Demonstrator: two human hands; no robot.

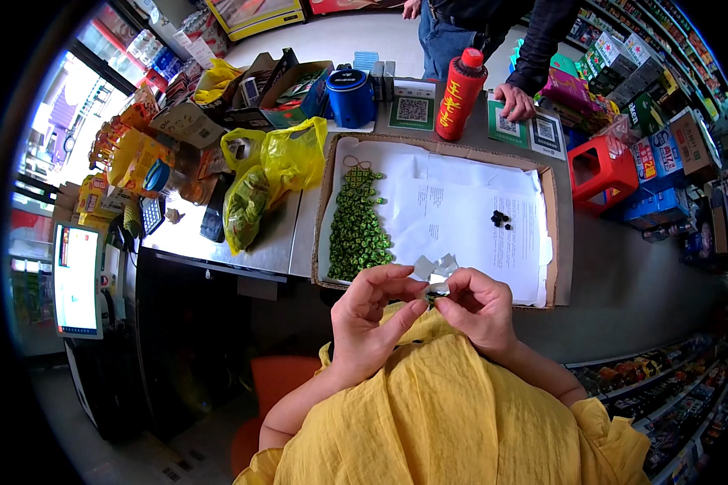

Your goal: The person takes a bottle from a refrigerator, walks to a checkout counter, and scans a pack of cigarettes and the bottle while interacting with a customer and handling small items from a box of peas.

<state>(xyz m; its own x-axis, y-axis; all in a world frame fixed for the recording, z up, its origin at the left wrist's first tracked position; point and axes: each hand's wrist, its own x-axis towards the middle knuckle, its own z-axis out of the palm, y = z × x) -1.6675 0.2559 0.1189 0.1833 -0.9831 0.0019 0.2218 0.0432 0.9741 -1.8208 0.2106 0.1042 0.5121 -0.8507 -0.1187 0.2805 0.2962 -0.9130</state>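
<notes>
Between my fingertips, at the near edge of a paper-lined cardboard tray [552, 224], is a small silvery and green foil piece [438, 290]. My left hand [373, 318] touches its left side with thumb and forefinger. From the right, my right hand [479, 309] pinches it. Just beyond lie several loose silvery foil squares [435, 265], partly hidden by the fingers. Many small green patterned pieces [356, 230] are heaped along the tray's left side, with a rubber band [357, 162] at the heap's far end. A few small black pieces [500, 219] lie on the white paper at the right.
A red bottle [461, 96] and blue canister [350, 100] stand behind the tray. Yellow plastic bags [249, 200] lie to its left, a red plastic container [603, 173] to its right. Across the counter, a person's hand [513, 102] rests on a printed code card.
</notes>
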